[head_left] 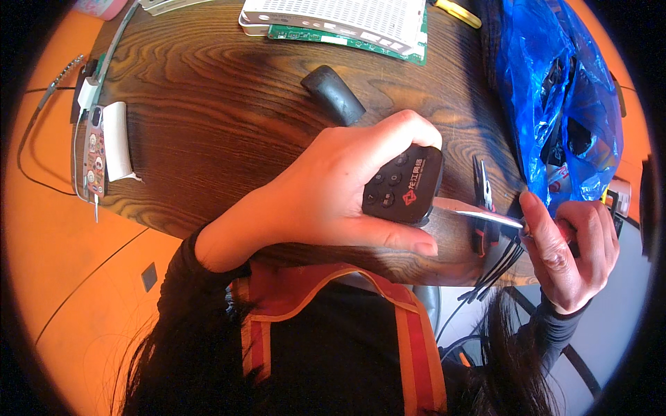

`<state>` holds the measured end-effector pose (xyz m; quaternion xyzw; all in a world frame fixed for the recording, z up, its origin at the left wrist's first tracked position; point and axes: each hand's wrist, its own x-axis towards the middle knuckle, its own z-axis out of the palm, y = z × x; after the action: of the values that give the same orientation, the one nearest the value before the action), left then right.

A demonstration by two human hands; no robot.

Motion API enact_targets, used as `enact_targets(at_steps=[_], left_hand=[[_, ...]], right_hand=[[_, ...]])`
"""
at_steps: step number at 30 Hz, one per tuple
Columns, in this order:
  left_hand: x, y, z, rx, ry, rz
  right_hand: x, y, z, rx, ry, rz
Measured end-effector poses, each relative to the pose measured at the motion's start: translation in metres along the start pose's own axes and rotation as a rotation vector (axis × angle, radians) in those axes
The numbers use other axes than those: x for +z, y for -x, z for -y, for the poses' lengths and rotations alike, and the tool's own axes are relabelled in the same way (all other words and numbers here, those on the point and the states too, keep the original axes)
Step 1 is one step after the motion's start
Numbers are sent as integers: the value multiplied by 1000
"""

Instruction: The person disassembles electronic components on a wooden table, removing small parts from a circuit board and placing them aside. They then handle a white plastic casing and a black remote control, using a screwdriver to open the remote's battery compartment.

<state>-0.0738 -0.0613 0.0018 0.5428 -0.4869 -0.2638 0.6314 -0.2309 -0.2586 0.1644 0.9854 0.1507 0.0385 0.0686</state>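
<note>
Over the table's near edge, my left hand (333,180) is wrapped round a black remote control (423,173), thumb below and fingers above. Part of its round-buttoned face shows; the rest is inside my palm. My right hand (572,249) is closed on a tool with a shiny metal blade (489,216) and a reddish handle mostly covered by my fingers. The blade points left, and its tip is at the remote's right end; whether it touches is unclear. A curved black plastic piece (333,96) lies beyond my left hand.
Pliers (483,187) and thin black strips (496,270) lie near my right hand. A blue plastic bag (555,90) stands at the right. White housings (333,17) with a green circuit board (333,39) and a yellow handle (458,12) lie at the back. A patterned phone (95,152) is far left.
</note>
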Motion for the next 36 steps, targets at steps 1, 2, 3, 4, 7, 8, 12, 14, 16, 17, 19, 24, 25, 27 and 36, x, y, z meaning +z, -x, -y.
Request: enact_targets(at_steps=[1,2,3,4,7,8,12,14,16,17,19,24,25,27,36], left_hand=[[0,0,1,18,-46,7],[-1,0,2,36,-92,14],[-1,0,3,38,-91,13],[0,1,4,31,-96,22],[2,4,9,8,-101,42],[3,5,10,11,-89,37],[10,1,19,141,-12,-107],[10,0,19,211,-71,-175],[8,1,16,226,-156,-211],[6,2,14,211,-176,-221],[4,4,11,126,-147,-206],[-4,2,10,144,103,-105],[-7,1,9,150,194,-61],[-11,-4,9,162,299,61],[9,-2,35,225,584,75]], right_hand=[[-1,0,0,-8,22,-8],[-2,0,0,-46,68,-32],[-3,0,-1,-86,114,-55],[-4,0,-1,-121,176,-47],[-7,1,-1,-228,366,-104],[-7,1,-1,-270,430,-140],[-7,0,6,-164,353,-65],[-7,-1,13,-114,345,-45],[-6,-4,18,-134,401,-55],[-5,-6,22,-92,332,-64],[-4,-8,26,64,94,23],[1,-8,16,160,-216,27],[-1,-7,11,131,-213,15],[-5,-5,4,189,-243,-3],[-10,-6,0,80,-171,67]])
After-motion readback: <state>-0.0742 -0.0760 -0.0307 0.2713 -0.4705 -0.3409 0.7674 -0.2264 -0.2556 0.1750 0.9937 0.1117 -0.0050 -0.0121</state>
